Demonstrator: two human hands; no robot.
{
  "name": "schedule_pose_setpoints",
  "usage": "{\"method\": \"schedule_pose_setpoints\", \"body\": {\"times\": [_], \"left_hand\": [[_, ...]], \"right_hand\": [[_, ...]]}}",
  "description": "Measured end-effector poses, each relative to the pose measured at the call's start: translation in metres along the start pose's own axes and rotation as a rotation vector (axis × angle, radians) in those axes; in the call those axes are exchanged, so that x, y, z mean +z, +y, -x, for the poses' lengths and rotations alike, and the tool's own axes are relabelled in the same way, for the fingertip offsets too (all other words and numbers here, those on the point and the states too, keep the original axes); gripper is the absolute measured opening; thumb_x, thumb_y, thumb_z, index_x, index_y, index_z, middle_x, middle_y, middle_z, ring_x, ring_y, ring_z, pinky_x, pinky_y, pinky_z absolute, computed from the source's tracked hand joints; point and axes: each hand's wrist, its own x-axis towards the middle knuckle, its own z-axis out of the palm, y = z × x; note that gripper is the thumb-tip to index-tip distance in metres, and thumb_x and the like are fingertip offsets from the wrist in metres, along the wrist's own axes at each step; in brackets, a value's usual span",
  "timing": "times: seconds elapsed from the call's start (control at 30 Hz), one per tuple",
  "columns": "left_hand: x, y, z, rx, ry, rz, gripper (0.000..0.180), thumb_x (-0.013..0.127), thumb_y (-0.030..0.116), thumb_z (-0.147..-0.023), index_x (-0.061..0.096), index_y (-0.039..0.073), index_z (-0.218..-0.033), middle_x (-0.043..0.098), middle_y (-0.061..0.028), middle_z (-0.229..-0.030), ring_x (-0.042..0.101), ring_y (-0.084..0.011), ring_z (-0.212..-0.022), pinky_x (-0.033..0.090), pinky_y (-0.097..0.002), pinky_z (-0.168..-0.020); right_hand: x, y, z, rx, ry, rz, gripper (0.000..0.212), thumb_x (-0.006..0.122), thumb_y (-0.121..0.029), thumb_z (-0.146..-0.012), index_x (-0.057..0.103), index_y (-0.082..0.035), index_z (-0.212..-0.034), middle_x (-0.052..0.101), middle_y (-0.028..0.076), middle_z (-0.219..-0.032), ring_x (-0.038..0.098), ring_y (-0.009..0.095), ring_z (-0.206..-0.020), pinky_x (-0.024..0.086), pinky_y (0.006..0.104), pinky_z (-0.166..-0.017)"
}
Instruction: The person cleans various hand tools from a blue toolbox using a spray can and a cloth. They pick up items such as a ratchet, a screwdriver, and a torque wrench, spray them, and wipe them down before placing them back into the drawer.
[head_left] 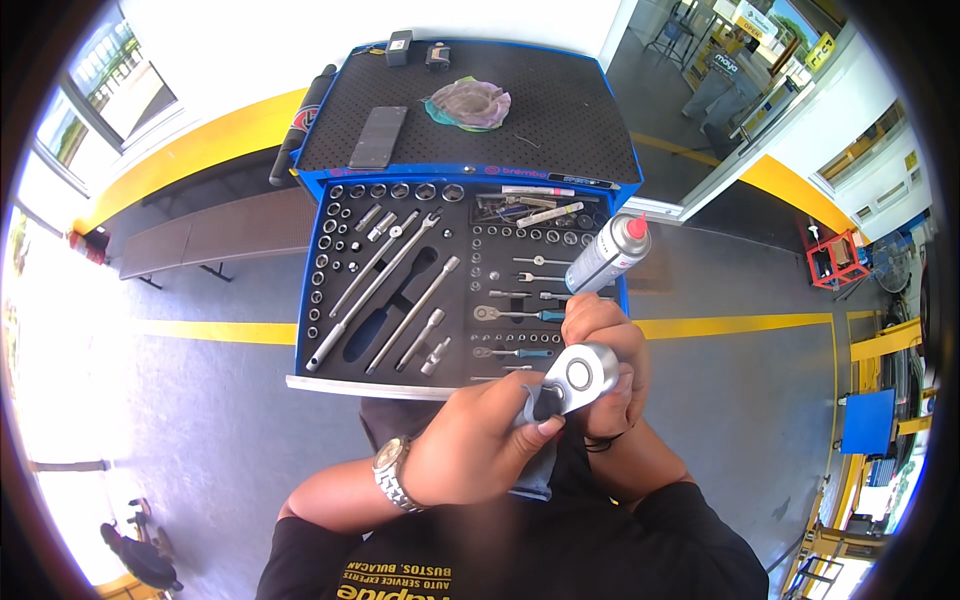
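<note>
My left hand [470, 440], with a metal watch on its wrist, is closed round the handle of a ratchet wrench [585, 376], a blue-grey cloth [530, 402] caught between fingers and tool. The round silver ratchet head points up to the right. Right behind that head is my right hand [612, 335], its fingers curled in; the ratchet hides what they hold. Just beyond the right knuckles a spray can [608, 252] with a red cap leans to the right in view. Its base is partly hidden, and I cannot tell whether the hand touches it.
An open drawer [340, 383] of a blue tool cabinet holds sockets, extension bars and smaller ratchets in black foam. On the cabinet's top [560, 100] lie a crumpled cloth [470, 104], a dark phone-like slab [379, 137] and small boxes. A bench [220, 245] stands left.
</note>
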Motion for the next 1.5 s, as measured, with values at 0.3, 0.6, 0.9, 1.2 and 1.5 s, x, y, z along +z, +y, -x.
{"method": "schedule_pose_setpoints", "body": {"times": [0.3, 0.6, 0.9, 1.2, 1.5], "left_hand": [[-0.035, -0.018, -0.032, 0.402, -0.077, -0.483, 0.037, 0.073, 0.008, -0.077, 0.058, 0.000, -0.110, 0.063, -0.0128, -0.080, 0.063, -0.0340, -0.065, 0.050, -0.0399, -0.056], [-0.001, -0.028, -0.023, 0.160, -0.028, -0.060, 0.035, 0.070, 0.019, -0.090, 0.057, 0.000, -0.116, 0.066, -0.0193, -0.088, 0.064, -0.0418, -0.079, 0.051, -0.0450, -0.068], [-0.005, -0.022, -0.026, 0.120, -0.052, -0.051, 0.031, 0.069, 0.017, -0.091, 0.057, 0.000, -0.114, 0.065, -0.0195, -0.084, 0.064, -0.0392, -0.073, 0.051, -0.0412, -0.065], [-0.002, -0.033, -0.018, -0.185, -0.050, 0.800, 0.048, 0.043, 0.042, -0.104, 0.052, -0.002, -0.121, 0.061, -0.0131, -0.092, 0.056, -0.0179, -0.077, 0.044, -0.0296, -0.067], [-0.007, -0.012, -0.015, -0.244, -0.262, 1.016, 0.067, 0.033, 0.059, -0.101, 0.054, -0.004, -0.110, 0.056, -0.0223, -0.064, 0.050, -0.0243, -0.043, 0.038, -0.0322, -0.038]], "right_hand": [[-0.007, -0.019, 0.009, 0.664, -0.009, -0.470, 0.046, 0.039, -0.040, -0.103, 0.050, -0.002, -0.079, 0.052, 0.012, -0.068, 0.044, 0.018, -0.062, 0.039, 0.0318, -0.061], [0.003, -0.002, 0.005, 0.284, 0.174, -0.113, 0.041, 0.038, -0.027, -0.105, 0.054, 0.002, -0.081, 0.056, 0.008, -0.075, 0.045, 0.011, -0.062, 0.035, 0.0268, -0.054], [0.001, 0.011, 0.007, -0.074, 0.251, 0.363, 0.028, 0.040, -0.015, -0.098, 0.054, 0.003, -0.082, 0.058, 0.014, -0.073, 0.053, 0.025, -0.058, 0.040, 0.0346, -0.055], [-0.001, -0.025, -0.012, 0.332, 0.164, 0.037, 0.020, 0.053, -0.020, -0.095, 0.058, -0.001, -0.092, 0.058, 0.010, -0.091, 0.049, 0.015, -0.073, 0.041, 0.0311, -0.065], [-0.019, -0.066, -0.048, -0.023, -0.326, 0.535, 0.044, 0.072, 0.000, -0.074, 0.064, 0.002, -0.117, 0.062, 0.024, -0.123, 0.066, 0.035, -0.107, 0.055, 0.0384, -0.085]]}}
